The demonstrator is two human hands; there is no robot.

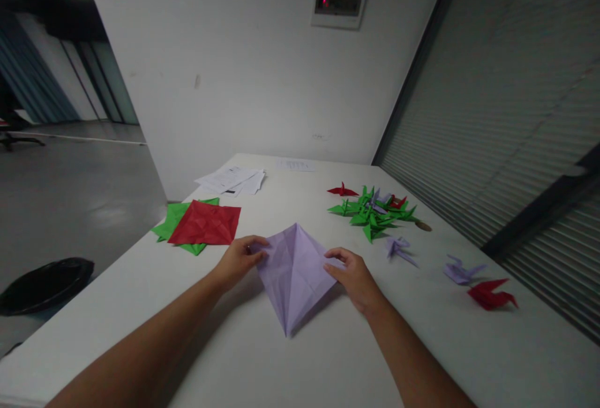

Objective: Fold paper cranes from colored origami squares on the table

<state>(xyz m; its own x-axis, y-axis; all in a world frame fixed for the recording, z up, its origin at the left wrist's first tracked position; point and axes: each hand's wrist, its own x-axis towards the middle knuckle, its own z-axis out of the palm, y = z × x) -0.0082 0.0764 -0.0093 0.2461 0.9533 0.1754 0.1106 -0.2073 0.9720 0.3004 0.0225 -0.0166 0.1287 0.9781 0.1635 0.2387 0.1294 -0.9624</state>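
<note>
A creased sheet of lilac origami paper (296,270) is held up in front of me, one point toward me and a fold running down its middle. My left hand (239,261) pinches its left corner between thumb and fingers. At the opposite corner my right hand (349,272) grips the paper the same way. The lower tip of the paper is at or just above the white table; I cannot tell which. To the right of my right hand lies a lilac folded crane (398,247).
Red creased paper (206,223) lies over green sheets (174,217) at left. Printed pages (232,178) sit behind. A heap of green cranes (370,214) stands at back right, with a red crane (492,295) nearer. A black-lined bin (47,283) is beside the table (262,370).
</note>
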